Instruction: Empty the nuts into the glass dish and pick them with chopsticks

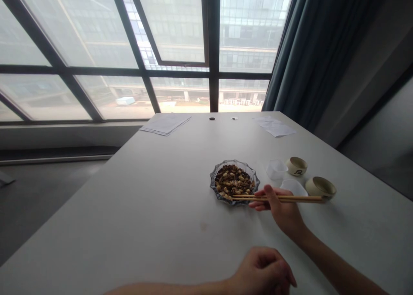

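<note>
My right hand (280, 209) grips a pair of wooden chopsticks (300, 198), held nearly level and pointing left. Their tips touch pale pieces at the near edge of a scalloped glass bowl (213, 187). Dark and light brown nuts or seeds in shells (235, 181) fill this bowl; their exact kind is hard to make out. My left hand (263, 271) rests on the table nearest me, fingers curled in a loose fist with nothing seen in it. Just beyond my right hand is a translucent white dish (294, 187), partly hidden by that hand.
Another translucent dish (276, 169) stands right of the glass bowl, beside two beige cups (297, 166), (320, 186). Paper stacks (166, 124) and loose sheets (275, 126) lie at the far end of the white table (145, 200). Windows and a dark curtain (301, 50) lie beyond.
</note>
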`<state>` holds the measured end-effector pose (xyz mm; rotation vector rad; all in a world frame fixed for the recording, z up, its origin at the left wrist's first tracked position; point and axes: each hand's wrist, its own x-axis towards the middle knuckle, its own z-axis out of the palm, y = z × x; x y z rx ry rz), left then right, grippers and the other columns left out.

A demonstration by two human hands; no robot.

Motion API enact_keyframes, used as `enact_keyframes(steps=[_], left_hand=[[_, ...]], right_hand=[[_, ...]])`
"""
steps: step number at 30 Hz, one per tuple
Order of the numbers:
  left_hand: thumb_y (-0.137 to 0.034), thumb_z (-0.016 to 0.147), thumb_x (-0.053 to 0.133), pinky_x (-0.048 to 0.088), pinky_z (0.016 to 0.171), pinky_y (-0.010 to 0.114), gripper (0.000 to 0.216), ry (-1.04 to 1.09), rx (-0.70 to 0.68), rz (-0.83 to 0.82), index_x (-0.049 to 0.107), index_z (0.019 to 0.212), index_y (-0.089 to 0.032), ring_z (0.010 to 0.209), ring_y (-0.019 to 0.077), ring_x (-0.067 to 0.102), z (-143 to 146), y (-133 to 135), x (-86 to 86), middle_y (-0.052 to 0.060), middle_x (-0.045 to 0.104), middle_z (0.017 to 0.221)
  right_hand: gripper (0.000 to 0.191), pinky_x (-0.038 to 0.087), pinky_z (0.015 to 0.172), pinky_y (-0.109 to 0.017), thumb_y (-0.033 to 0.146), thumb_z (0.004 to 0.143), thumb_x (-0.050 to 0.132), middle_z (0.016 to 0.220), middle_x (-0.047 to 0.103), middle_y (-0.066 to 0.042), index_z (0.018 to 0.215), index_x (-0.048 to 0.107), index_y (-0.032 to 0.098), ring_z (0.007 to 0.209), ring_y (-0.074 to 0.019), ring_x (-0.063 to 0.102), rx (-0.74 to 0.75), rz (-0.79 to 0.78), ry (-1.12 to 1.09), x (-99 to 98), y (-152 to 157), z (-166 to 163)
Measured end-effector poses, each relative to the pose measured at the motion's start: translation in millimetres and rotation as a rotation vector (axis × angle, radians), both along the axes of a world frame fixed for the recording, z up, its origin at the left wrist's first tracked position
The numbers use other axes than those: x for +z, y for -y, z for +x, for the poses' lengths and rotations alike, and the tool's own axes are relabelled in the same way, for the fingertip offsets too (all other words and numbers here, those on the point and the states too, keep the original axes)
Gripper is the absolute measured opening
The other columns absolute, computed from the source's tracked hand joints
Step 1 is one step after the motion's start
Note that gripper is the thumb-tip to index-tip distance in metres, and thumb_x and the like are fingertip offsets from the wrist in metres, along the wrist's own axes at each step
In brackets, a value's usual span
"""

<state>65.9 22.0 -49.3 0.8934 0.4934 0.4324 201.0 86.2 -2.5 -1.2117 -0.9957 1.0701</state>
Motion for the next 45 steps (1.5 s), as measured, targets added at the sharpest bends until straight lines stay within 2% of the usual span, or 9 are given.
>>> enact_keyframes(steps=[4, 16, 22, 27, 33, 37, 41, 43, 45], left_hand=[[-0.077, 0.065, 0.072, 0.029, 0.053, 0.027, 0.064, -0.009, 0.005, -0.003, 0.064, 0.070, -0.013, 0.047, 0.0085, 0.043, -1, 0, 0.8, 0.000, 0.054, 0.054], [-0.076, 0.067, 0.072, 0.029, 0.054, 0.026, 0.062, -0.020, -0.006, 0.003, 0.065, 0.071, -0.015, 0.048, 0.0087, 0.043, -2, 1, 2.2, -0.001, 0.054, 0.055], [-0.075, 0.067, 0.073, 0.031, 0.054, 0.026, 0.061, -0.010, -0.019, -0.008, 0.064, 0.070, -0.015, 0.049, 0.0094, 0.044, 0, -1, -0.9, -0.001, 0.053, 0.053], [-0.076, 0.066, 0.073, 0.030, 0.054, 0.026, 0.062, 0.004, -0.023, 0.004, 0.064, 0.070, -0.015, 0.048, 0.0089, 0.043, 0, -2, -2.9, -0.002, 0.052, 0.053], [-0.075, 0.068, 0.072, 0.030, 0.055, 0.027, 0.062, -0.003, -0.027, 0.013, 0.063, 0.071, -0.014, 0.048, 0.0087, 0.042, -2, -2, -2.7, -0.003, 0.050, 0.051], [-0.071, 0.070, 0.073, 0.028, 0.054, 0.026, 0.057, -0.011, -0.011, 0.009, 0.063, 0.071, -0.014, 0.047, 0.0084, 0.040, -2, -1, -0.4, -0.004, 0.049, 0.050], [-0.065, 0.073, 0.072, 0.024, 0.051, 0.026, 0.051, -0.021, -0.015, 0.015, 0.062, 0.071, -0.015, 0.046, 0.0081, 0.038, -2, -2, -0.6, -0.004, 0.048, 0.050], [-0.063, 0.074, 0.071, 0.023, 0.051, 0.026, 0.049, -0.021, -0.012, 0.023, 0.063, 0.071, -0.015, 0.046, 0.0084, 0.038, -2, -2, -0.8, -0.004, 0.047, 0.049], [-0.061, 0.075, 0.071, 0.023, 0.051, 0.026, 0.047, -0.011, 0.007, 0.031, 0.063, 0.072, -0.015, 0.047, 0.0087, 0.037, -1, -1, -0.3, -0.004, 0.046, 0.048]], right_hand=[[0.059, 0.065, 0.054, -0.037, 0.072, 0.064, 0.078, 0.071, 0.077, -0.015, 0.075, 0.076, 0.014, 0.063, -0.0325, 0.077, -0.034, -0.002, -0.038, -2.1, 0, -2], [0.053, 0.065, 0.054, -0.036, 0.067, 0.070, 0.078, 0.074, 0.078, -0.014, 0.075, 0.075, 0.014, 0.062, -0.0308, 0.077, -0.080, 0.012, -0.055, -2.2, -2, -8], [0.053, 0.065, 0.055, -0.033, 0.066, 0.079, 0.071, 0.067, 0.076, -0.015, 0.073, 0.074, 0.014, 0.061, -0.0292, 0.077, -0.112, -0.001, -0.043, -2.9, 0, -10], [0.054, 0.066, 0.057, -0.035, 0.068, 0.080, 0.069, 0.069, 0.077, -0.015, 0.072, 0.074, 0.015, 0.062, -0.0300, 0.077, -0.118, -0.010, -0.055, -4.3, 0, -7], [0.053, 0.064, 0.054, -0.030, 0.063, 0.081, 0.071, 0.065, 0.075, -0.015, 0.074, 0.074, 0.011, 0.058, -0.0260, 0.076, -0.179, 0.047, -0.102, 11.2, 2, -1], [0.050, 0.060, 0.048, -0.024, 0.060, 0.083, 0.072, 0.064, 0.075, -0.014, 0.075, 0.074, 0.010, 0.058, -0.0241, 0.076, -0.306, 0.118, -0.129, 38.6, 13, 30], [0.046, 0.060, 0.049, -0.023, 0.056, 0.085, 0.071, 0.065, 0.074, -0.012, 0.072, 0.074, 0.012, 0.056, -0.0212, 0.074, -0.533, 0.194, -0.083, 62.5, 38, 93], [0.045, 0.061, 0.054, -0.021, 0.054, 0.089, 0.067, 0.063, 0.073, -0.012, 0.070, 0.074, 0.013, 0.057, -0.0193, 0.075, -0.663, 0.208, -0.045, 65.2, 54, 129], [0.044, 0.060, 0.056, -0.018, 0.051, 0.091, 0.066, 0.061, 0.072, -0.011, 0.066, 0.073, 0.015, 0.056, -0.0173, 0.074, -0.755, 0.221, -0.008, 59.6, 68, 160]])
